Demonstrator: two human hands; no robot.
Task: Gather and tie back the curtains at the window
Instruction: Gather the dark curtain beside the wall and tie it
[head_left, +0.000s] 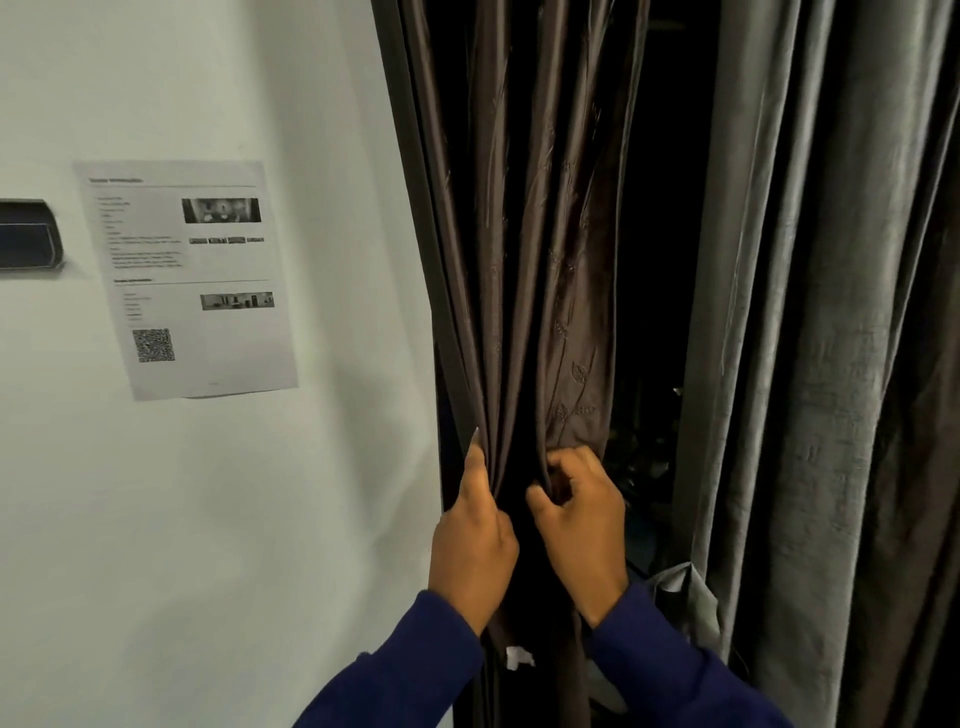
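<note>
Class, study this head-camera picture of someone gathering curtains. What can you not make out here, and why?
- Text on the paper notice: too small and blurred.
- Wall device: cut off by the left edge.
- Window: dark gap between brown curtain and grey curtain shows nothing clear.
- Any tie-back: none visible.
- Left hand fingertips: hidden in folds; right hand grips fabric.

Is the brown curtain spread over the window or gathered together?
Gathered. The brown curtain hangs in tight folds, bunched where the left hand and right hand grip it; no tie shows.
</note>
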